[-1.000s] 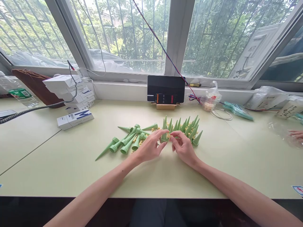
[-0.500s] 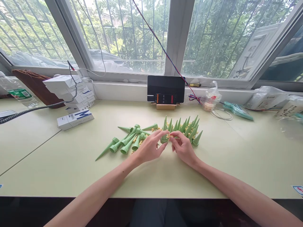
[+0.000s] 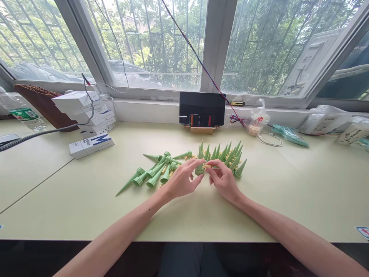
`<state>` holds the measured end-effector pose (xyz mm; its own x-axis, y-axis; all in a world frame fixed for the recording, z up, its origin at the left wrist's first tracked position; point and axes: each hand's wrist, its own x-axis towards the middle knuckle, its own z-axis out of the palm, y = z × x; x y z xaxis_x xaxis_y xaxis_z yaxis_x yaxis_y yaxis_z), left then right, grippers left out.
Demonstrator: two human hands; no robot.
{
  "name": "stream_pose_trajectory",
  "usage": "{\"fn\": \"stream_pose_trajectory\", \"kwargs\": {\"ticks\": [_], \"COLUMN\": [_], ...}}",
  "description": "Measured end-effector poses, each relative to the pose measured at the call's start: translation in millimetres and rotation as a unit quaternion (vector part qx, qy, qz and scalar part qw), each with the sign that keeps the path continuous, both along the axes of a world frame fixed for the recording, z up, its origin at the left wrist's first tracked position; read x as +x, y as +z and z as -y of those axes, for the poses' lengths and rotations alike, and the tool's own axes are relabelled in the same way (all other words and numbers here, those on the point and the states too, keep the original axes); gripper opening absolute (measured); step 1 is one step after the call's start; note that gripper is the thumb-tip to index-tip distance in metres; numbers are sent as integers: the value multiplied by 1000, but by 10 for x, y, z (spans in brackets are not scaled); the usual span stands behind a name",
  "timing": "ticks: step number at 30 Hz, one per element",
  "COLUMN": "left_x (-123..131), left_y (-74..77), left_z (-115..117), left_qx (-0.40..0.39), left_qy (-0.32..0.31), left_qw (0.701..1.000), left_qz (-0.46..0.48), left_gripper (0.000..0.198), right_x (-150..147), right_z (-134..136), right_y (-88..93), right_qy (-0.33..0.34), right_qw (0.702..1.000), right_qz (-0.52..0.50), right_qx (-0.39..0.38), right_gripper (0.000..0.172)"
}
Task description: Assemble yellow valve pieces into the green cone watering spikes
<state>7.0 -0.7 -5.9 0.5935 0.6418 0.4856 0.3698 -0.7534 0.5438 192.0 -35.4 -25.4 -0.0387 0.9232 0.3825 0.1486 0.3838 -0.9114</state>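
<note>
My left hand (image 3: 181, 180) and my right hand (image 3: 223, 180) meet at the middle of the pale green table (image 3: 86, 200). Their fingertips pinch a small yellow piece (image 3: 205, 166) at the base of an upright green cone spike (image 3: 200, 161). Behind my right hand stands a cluster of upright green spikes (image 3: 227, 156). To the left of my left hand lies a loose heap of green spikes (image 3: 155, 171) on their sides, with small yellow bits among them.
A black tablet (image 3: 202, 109) and a phone (image 3: 201, 120) on a stand face me at the window sill. Stacked white boxes (image 3: 86, 115) and a water bottle (image 3: 24, 113) are far left. Plastic bags (image 3: 325, 119), a teal item (image 3: 290, 134) and a white cable (image 3: 271, 139) lie right.
Another person's hand at the far right edge has gone from view. My two hands stay in place, with only small finger shifts on the yellow piece.
</note>
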Motion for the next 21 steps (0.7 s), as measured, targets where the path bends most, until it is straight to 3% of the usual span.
{"fn": "stream_pose_trajectory", "kwargs": {"ticks": [21], "left_x": [-13], "left_y": [-6], "left_z": [-20], "left_qx": [21], "left_qy": [-3], "left_qw": [1000], "left_qz": [-14], "left_gripper": [36], "right_x": [13], "right_z": [-16], "right_y": [-18], "right_qy": [-4], "right_qw": [1000], "right_qz": [21], "right_qx": [-1], "right_gripper": [28]}}
